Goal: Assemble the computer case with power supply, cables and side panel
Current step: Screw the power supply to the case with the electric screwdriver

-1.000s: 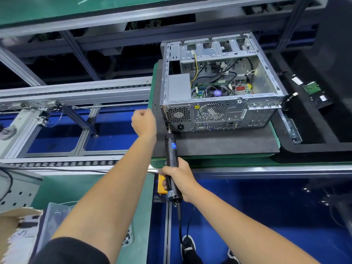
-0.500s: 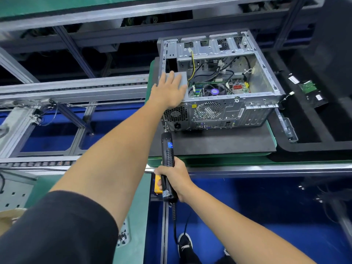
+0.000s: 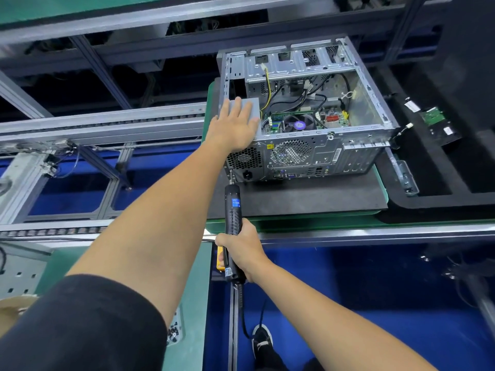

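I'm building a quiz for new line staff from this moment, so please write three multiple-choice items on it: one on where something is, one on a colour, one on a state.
1. Where does the left hand rest?
A. flat on the grey power supply in the computer case
B. on the yellow box
C. on the conveyor rail

2. What colour is the label on the electric screwdriver?
A. red
B. blue
C. white

3. How is the case's top side?
A. shut by a side panel
B. covered with foam
C. open, with cables and fan on view

Answers: 1 A, the palm and straight fingers lie on the grey block. 2 B, a blue tag shows on the black barrel above the right hand, which grips it. 3 C, the board, cables and fan are seen from above.
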